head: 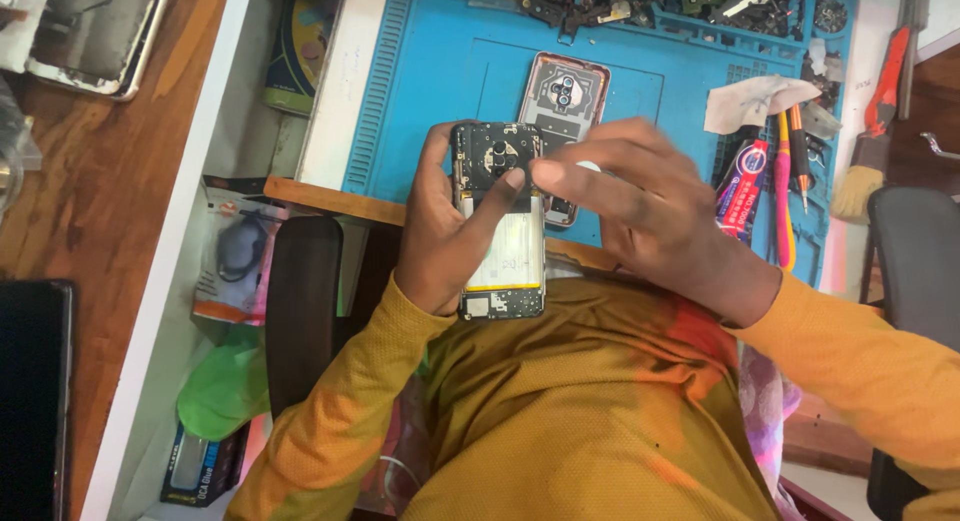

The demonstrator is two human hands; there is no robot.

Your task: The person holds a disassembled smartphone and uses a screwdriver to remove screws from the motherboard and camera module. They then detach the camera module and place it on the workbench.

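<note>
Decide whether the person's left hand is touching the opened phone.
Touching. The head view shows the left hand wrapped around the opened phone, with the thumb lying across its upper back and the palm against its left edge.

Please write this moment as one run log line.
left hand: holds opened phone | right hand: fingertips on phone top | back cover: on blue mat

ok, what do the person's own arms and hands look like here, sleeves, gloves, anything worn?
Both hands are bare: no gloves, and no rings or watch that I can see on the left hand or the right hand. Each arm is covered to the wrist by a long mustard-yellow knit sleeve, left sleeve and right sleeve, with reddish-orange patches showing near the right wrist. No cables or markings visible.
</note>
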